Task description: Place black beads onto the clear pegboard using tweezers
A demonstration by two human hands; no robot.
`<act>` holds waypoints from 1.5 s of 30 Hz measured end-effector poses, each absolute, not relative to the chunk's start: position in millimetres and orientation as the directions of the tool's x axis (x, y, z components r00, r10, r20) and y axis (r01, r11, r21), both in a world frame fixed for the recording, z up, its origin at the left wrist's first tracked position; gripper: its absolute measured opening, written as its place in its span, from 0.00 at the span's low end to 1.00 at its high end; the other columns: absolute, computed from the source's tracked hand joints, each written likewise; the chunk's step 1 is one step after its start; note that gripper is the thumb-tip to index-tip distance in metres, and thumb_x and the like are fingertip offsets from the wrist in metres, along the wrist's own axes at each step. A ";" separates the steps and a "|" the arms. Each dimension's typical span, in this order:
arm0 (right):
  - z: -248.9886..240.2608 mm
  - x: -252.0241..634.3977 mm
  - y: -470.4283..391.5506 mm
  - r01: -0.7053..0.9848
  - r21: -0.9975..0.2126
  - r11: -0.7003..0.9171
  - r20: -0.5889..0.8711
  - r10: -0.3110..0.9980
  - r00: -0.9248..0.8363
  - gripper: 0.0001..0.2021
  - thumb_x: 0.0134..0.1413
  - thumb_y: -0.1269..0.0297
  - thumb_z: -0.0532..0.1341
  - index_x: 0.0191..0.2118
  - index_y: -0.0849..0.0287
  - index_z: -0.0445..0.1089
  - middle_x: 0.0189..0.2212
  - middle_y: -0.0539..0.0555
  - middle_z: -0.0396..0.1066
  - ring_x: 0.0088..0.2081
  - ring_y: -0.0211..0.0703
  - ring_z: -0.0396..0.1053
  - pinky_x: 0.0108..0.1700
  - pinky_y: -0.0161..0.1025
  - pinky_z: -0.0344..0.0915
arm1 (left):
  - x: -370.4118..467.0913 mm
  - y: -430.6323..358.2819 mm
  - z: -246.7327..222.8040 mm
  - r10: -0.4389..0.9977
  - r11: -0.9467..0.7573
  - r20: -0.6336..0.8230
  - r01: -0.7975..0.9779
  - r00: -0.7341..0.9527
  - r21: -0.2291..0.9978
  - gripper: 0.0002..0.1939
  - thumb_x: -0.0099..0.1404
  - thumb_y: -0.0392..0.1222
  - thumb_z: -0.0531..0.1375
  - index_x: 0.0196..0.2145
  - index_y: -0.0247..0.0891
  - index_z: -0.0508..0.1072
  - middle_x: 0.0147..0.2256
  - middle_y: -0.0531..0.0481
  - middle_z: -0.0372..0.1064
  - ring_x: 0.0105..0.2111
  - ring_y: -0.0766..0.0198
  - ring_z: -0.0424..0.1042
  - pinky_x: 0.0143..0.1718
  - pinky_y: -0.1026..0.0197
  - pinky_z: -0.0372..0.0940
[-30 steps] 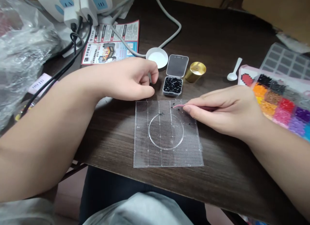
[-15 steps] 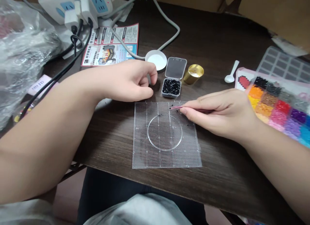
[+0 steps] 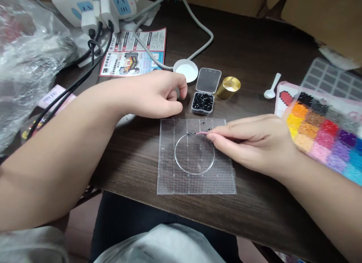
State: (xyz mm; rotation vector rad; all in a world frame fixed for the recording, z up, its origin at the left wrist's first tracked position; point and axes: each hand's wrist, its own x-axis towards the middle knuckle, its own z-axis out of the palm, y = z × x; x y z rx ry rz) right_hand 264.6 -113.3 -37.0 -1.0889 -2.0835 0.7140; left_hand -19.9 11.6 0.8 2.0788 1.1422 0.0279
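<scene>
Clear plastic pegboard lies flat before you. Your right hand pinches pink tweezers, tips at the circle's upper rim, seemingly seating a black bead. Your left hand rests loosely curled, empty, beside the open bead box. Next: a steady, gentle release.

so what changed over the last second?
The right hand slid its pink tweezers leftward and toward the person across the clear pegboard, from the board's far edge to the far rim of the clear ring. Grip unchanged. The left hand stayed curled beside the small box of black beads; the bead tray and gold cap stayed put.
</scene>
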 end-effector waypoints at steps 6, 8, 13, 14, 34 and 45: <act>-38.5 263.8 -110.8 0.502 -0.737 0.453 0.246 0.871 -0.426 0.14 0.80 0.62 0.75 0.38 0.46 0.96 0.34 0.51 0.93 0.32 0.51 0.91 0.32 0.43 0.84 | -19.1 12.5 -2.1 0.729 -0.327 -0.314 0.712 0.608 0.621 0.17 0.58 0.38 0.73 0.44 0.49 0.76 0.24 0.55 0.74 0.23 0.57 0.72 0.27 0.52 0.60; -39.0 263.6 -110.3 0.515 -0.734 0.443 0.228 0.874 -0.428 0.14 0.80 0.61 0.75 0.38 0.47 0.96 0.34 0.50 0.93 0.32 0.51 0.91 0.32 0.43 0.84 | -19.1 12.9 -3.5 0.732 -0.333 -0.301 0.706 0.611 0.625 0.17 0.58 0.38 0.73 0.43 0.50 0.76 0.24 0.56 0.74 0.23 0.57 0.72 0.27 0.53 0.60; -39.4 262.0 -109.5 0.510 -0.740 0.439 0.229 0.877 -0.422 0.13 0.79 0.62 0.75 0.39 0.48 0.96 0.34 0.50 0.93 0.32 0.50 0.91 0.32 0.42 0.83 | -15.4 12.1 -2.0 0.748 -0.325 -0.310 0.731 0.587 0.600 0.17 0.58 0.35 0.72 0.42 0.49 0.76 0.24 0.56 0.75 0.24 0.56 0.73 0.29 0.52 0.62; -39.3 261.7 -109.3 0.503 -0.743 0.442 0.232 0.875 -0.425 0.14 0.79 0.63 0.74 0.39 0.48 0.96 0.34 0.50 0.93 0.31 0.50 0.91 0.32 0.41 0.83 | -14.3 11.5 -0.8 0.753 -0.319 -0.317 0.742 0.576 0.590 0.17 0.57 0.34 0.72 0.42 0.49 0.76 0.24 0.56 0.75 0.24 0.56 0.74 0.29 0.52 0.62; -43.0 267.9 -111.6 0.529 -0.762 0.374 0.264 0.925 -0.273 0.07 0.73 0.65 0.80 0.48 0.45 1.00 0.37 0.50 0.95 0.31 0.51 0.91 0.30 0.40 0.85 | -13.1 9.7 1.4 0.744 -0.335 -0.313 0.735 0.590 0.590 0.17 0.59 0.34 0.71 0.44 0.47 0.75 0.23 0.58 0.74 0.22 0.59 0.70 0.29 0.53 0.60; -46.6 283.7 -99.9 0.565 -0.764 0.310 0.213 0.949 -0.232 0.11 0.70 0.69 0.81 0.46 0.42 1.00 0.38 0.51 0.95 0.33 0.55 0.93 0.29 0.41 0.85 | -15.3 10.5 4.7 0.736 -0.257 -0.385 0.756 0.557 0.602 0.17 0.65 0.30 0.69 0.47 0.47 0.73 0.22 0.61 0.69 0.19 0.62 0.62 0.27 0.53 0.57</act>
